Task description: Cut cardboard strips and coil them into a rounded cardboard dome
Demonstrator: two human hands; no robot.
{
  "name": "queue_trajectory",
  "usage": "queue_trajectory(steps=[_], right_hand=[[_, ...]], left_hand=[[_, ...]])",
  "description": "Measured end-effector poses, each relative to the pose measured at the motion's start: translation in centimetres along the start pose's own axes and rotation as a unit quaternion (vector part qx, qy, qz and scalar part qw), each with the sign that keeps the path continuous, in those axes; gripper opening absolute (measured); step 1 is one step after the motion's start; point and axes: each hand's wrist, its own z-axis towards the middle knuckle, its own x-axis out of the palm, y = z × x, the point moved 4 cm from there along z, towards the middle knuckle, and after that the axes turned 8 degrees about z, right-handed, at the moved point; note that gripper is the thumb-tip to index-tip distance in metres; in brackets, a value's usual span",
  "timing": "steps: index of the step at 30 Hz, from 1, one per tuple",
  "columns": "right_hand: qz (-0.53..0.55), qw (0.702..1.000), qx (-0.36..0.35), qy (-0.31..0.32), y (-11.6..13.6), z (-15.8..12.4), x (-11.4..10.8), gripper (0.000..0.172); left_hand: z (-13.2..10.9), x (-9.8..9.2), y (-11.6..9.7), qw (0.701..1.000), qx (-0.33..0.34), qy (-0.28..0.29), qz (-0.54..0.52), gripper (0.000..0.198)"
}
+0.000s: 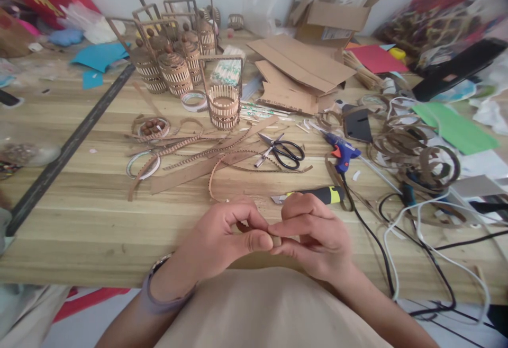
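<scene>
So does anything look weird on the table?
Two things: the knife lies blade-out, close to the right hand, which looks risky, and the front basket has no lid, unlike the lidded baskets nearby.

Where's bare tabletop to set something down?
Widest: front left, between the black bar and the left hand. A narrower patch lies between the right hand and the black cord. Crowded: the middle, with scissors and brown strips, and the right, with coiled strips.

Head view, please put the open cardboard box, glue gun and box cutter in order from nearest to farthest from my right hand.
1. Box cutter: just beyond your right hand.
2. Glue gun: farther forward, slightly right.
3. Open cardboard box: farthest, at the back near the wall.
</scene>
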Motion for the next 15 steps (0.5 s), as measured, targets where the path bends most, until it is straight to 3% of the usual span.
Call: queue_trajectory(steps=[8,15], right_hand=[[-0.022,0.999,-0.004,-0.025,-0.1,-0.4,0.2,0.008],[-0.142,0.989,-0.04,0.027,0.0,-0.5,-0.3,0.025]], left_hand=[[0.2,0.4,0.1,0.999,-0.013,0.021,-0.04,0.024],[-0.3,0.2,-0.8,0.988,-0.012,-0.092,0.126,0.013]])
